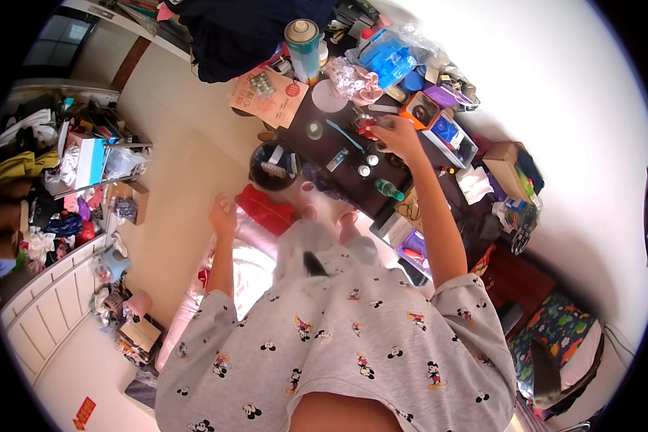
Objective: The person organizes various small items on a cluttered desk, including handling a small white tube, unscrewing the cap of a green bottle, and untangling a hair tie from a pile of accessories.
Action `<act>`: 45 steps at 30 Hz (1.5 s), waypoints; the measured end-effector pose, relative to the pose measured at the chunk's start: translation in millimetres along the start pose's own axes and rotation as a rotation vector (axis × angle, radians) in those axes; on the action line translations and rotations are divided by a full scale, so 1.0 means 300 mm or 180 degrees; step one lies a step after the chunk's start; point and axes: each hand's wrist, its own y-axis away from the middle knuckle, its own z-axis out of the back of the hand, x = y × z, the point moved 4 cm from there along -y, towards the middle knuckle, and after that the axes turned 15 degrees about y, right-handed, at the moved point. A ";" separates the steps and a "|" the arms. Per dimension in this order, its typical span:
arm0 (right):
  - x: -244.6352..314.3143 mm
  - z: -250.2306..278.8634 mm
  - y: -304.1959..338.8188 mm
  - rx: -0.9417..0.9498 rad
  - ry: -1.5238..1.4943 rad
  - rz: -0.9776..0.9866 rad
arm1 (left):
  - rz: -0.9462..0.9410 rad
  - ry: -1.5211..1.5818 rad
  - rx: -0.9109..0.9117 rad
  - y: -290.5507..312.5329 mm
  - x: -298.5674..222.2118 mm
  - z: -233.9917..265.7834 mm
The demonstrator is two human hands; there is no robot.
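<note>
My right hand reaches over the dark desk, its fingers closed on a small red thing whose kind I cannot make out. Close by lie a light-blue stick-like item and a silver-white ruler-like strip. Two small white-capped bottles and a green bottle are nearer to me. My left hand hangs beside the desk, fingers loosely apart, with nothing visible in it. Below it is a red cloth-like thing.
A black bin stands at the desk's left edge. Farther back are a paper booklet with a blister pack, a tall can, a pink scrunchie-like bundle and an orange box. Cluttered shelves fill the far left.
</note>
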 end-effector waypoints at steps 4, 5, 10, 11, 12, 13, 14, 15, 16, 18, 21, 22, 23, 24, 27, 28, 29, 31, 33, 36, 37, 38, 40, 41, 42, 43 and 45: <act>-0.045 -0.165 -0.222 0.0107 0.1375 -0.0135 | 0.0251 0.0203 0.0337 0.050 0.052 -0.083; -0.041 -0.198 -0.252 0.0152 0.1483 -0.0167 | 0.0264 0.0210 0.0333 0.059 0.069 -0.079; -0.068 -0.321 -0.345 0.0146 0.2078 -0.0366 | 0.0622 0.0051 0.1021 0.160 0.144 -0.123; -0.078 -0.320 -0.355 0.0012 0.2262 -0.0178 | 0.0604 0.0050 0.1084 0.153 0.135 -0.131; -0.094 -0.322 -0.348 -0.0104 0.2447 0.0002 | 0.0641 -0.0035 0.1239 0.159 0.126 -0.137; -0.069 -0.312 -0.327 -0.0181 0.2550 0.0214 | 0.0699 -0.0114 0.1362 0.181 0.135 -0.145; -0.068 -0.277 -0.304 -0.0166 0.2561 0.0167 | 0.0713 -0.0115 0.1410 0.196 0.140 -0.153; -0.048 -0.221 -0.280 -0.0312 0.2369 0.0167 | 0.0635 -0.0131 0.1477 0.197 0.147 -0.159; -0.026 -0.162 -0.253 -0.0464 0.2178 0.0172 | 0.0553 -0.0144 0.1538 0.195 0.162 -0.163; -0.017 -0.008 -0.178 -0.0990 0.1919 -0.0097 | 0.0390 -0.0075 0.1569 0.205 0.265 -0.169; -0.144 0.193 -0.174 -0.1219 0.2005 -0.0955 | 0.0812 0.0260 0.1549 0.221 0.343 -0.197; -0.204 0.239 -0.191 -0.1176 0.2177 -0.1099 | 0.0784 0.0262 0.1599 0.211 0.313 -0.224; -0.249 0.260 -0.224 -0.0988 0.2425 -0.1162 | 0.1083 0.0502 0.1651 0.213 0.292 -0.247; -0.288 0.271 -0.263 -0.0792 0.2655 -0.1216 | 0.1382 0.0728 0.1689 0.211 0.264 -0.264; -0.347 0.250 -0.370 -0.0231 0.3021 -0.1397 | 0.1525 0.0954 0.1709 0.230 0.167 -0.295; -0.353 0.239 -0.391 -0.0241 0.3004 -0.1395 | 0.1588 0.1052 0.1677 0.235 0.139 -0.299; -0.360 0.225 -0.411 -0.0185 0.3017 -0.1393 | 0.1588 0.1031 0.1739 0.242 0.132 -0.294; -0.379 0.197 -0.449 -0.0046 0.3052 -0.1415 | 0.1665 0.1039 0.1703 0.265 0.095 -0.277; -0.412 0.182 -0.464 -0.0175 0.3048 -0.1362 | 0.1847 0.1020 0.1714 0.277 0.049 -0.274; -0.442 0.184 -0.473 -0.0303 0.2991 -0.1360 | 0.1916 0.0961 0.1804 0.286 0.068 -0.268; -0.444 0.187 -0.471 -0.0310 0.2936 -0.1416 | 0.1909 0.0955 0.1792 0.288 0.075 -0.267; -0.443 0.192 -0.469 -0.0317 0.2925 -0.1411 | 0.1918 0.0979 0.1801 0.288 0.081 -0.270; -0.422 0.206 -0.454 -0.0366 0.2882 -0.1369 | 0.1954 0.0997 0.1802 0.304 0.060 -0.274; -0.417 0.220 -0.438 -0.0360 0.2878 -0.1373 | 0.2047 0.1067 0.1710 0.310 0.051 -0.282; -0.382 0.237 -0.407 -0.0428 0.2721 -0.1292 | 0.2141 0.1145 0.1600 0.312 0.035 -0.283; -0.353 0.254 -0.369 -0.0503 0.2562 -0.1210 | 0.2139 0.1147 0.1585 0.316 0.028 -0.283; -0.317 0.297 -0.281 -0.0755 0.2246 -0.0919 | 0.1998 0.1133 0.1737 0.316 0.001 -0.295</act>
